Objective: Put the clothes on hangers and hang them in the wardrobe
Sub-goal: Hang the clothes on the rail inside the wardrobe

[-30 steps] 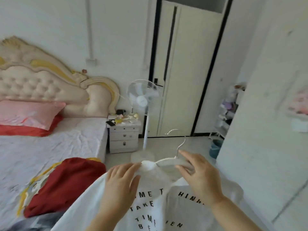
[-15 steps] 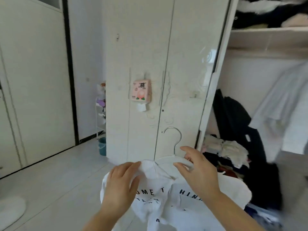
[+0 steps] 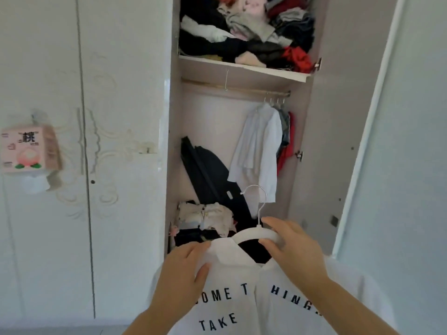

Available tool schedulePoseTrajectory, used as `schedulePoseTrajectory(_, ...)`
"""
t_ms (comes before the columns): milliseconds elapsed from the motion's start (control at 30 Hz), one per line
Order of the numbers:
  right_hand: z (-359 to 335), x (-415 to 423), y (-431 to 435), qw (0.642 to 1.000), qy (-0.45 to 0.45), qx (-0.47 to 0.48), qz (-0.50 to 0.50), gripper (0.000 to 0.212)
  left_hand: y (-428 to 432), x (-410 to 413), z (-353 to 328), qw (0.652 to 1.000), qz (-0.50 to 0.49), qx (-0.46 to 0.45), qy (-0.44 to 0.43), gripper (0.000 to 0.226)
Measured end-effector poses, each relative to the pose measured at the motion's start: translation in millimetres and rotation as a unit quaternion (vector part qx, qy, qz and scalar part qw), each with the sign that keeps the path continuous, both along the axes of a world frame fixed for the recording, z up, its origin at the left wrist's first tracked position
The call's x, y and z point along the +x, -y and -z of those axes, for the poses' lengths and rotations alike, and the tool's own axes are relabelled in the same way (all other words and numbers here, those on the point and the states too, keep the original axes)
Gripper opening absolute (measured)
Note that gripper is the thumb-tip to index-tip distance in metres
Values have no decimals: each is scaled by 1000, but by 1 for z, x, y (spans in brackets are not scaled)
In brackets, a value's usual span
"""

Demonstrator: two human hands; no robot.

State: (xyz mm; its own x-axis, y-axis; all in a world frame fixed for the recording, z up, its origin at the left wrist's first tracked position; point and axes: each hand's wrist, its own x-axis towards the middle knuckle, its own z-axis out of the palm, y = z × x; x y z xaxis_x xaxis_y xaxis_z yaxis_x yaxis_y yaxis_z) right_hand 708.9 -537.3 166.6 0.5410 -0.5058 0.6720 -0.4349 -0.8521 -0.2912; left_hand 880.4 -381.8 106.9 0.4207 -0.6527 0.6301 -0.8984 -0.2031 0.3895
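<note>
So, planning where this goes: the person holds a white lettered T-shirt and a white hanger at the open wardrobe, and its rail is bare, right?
Not bare: the head view shows a white shirt and other garments hanging at the right end of the rail. The rest holds: the left hand and right hand hold the T-shirt and hanger at the open wardrobe.

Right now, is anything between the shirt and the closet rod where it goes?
Nothing visible blocks it. The shirt on its hanger faces the open wardrobe, and the rod is mostly bare left of the hung clothes.
</note>
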Motion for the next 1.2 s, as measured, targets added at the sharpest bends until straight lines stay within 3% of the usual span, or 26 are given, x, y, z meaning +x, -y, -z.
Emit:
schedulePoseTrajectory(167, -9, -1, 78, 1000, -5, -11, 22, 24, 91, 7, -6, 1000, 24, -6, 16, 42)
schedulePoseTrajectory(567, -50, 58, 237, 996, 46, -71, 12, 27, 261, 70, -46, 999, 22, -27, 15, 41)
schedulePoseTrajectory(833, -83, 166, 350, 987, 76, -143, 15, 29, 389, 171, -76, 995, 20, -98, -15, 36)
schedulePoseTrajectory(1200, -153, 313, 502, 973, 88, -209, 31, 30, 548, 326, -146, 989, 20, -138, 41, 34)
